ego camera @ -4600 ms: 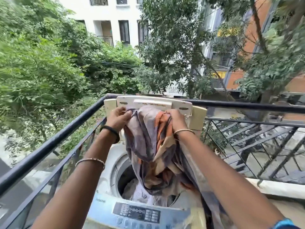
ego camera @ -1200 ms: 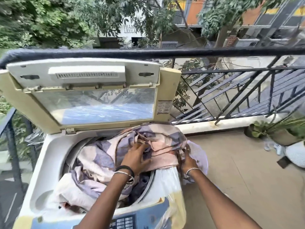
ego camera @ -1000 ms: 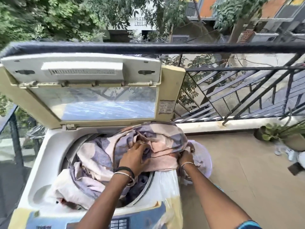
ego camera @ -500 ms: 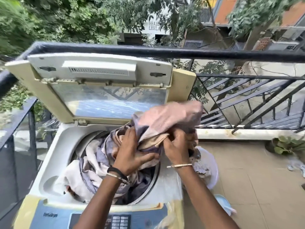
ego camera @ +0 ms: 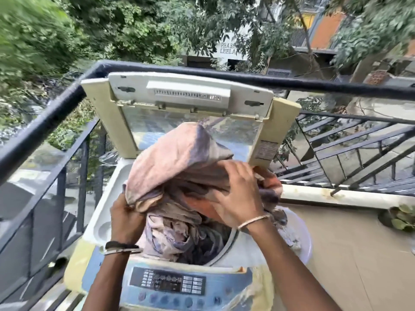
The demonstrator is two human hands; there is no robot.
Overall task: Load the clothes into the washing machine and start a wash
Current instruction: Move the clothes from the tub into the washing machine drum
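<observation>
Balcony railing (ego camera: 202, 74) backs the washing machine (ego camera: 105, 212); loading is in hand, cloth bundle (ego camera: 179, 158) above its drum (ego camera: 226, 245), left hand (ego camera: 125, 218) curled gripping its lower edge, right hand (ego camera: 238, 194) fingers (ego camera: 235, 173) spread on top; next, press it down inside.

Soft, crumpled matt cloth (ego camera: 179, 158); yellowed plastic washing machine (ego camera: 105, 223) with a clear glossy lid (ego camera: 265, 135); black metal railing (ego camera: 56, 113).

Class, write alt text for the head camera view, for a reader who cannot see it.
From above, a person's left hand grips a bundled pink, purple and orange cloth over the opening of a top-loading washing machine, the right hand spread on it. The lid stands raised before a black balcony railing, trees beyond.
</observation>
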